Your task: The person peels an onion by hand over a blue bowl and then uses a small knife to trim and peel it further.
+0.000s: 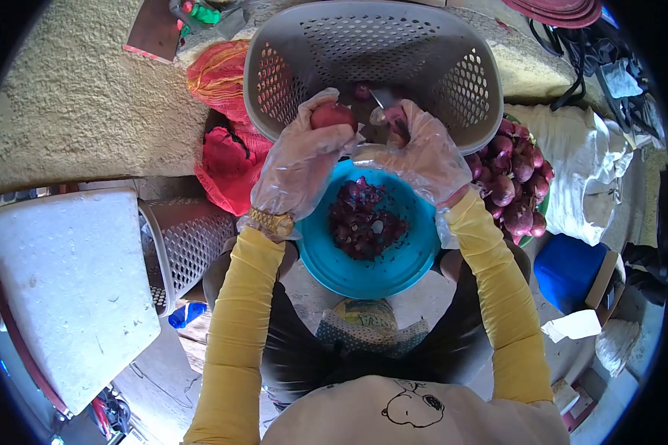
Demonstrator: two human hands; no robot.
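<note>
My left hand (300,159), in a clear plastic glove, is closed around a red onion (332,116). My right hand (429,152), gloved the same way, grips a small knife (376,98) whose blade points up and to the left. Something dark shows between its fingers; I cannot make out what it is. Below both hands is a blue basin (326,271) with onion skins (367,222) in it. Just beyond them stands a tilted grey perforated basket (371,41), with one small onion (361,91) visible inside.
Many red onions (503,190) fill a green container (542,215) at right. Red mesh sacks (234,159) lie at left, near another perforated basket (193,241) and a white foam box (70,282). A blue container (568,273) and a white sack (579,159) are at far right.
</note>
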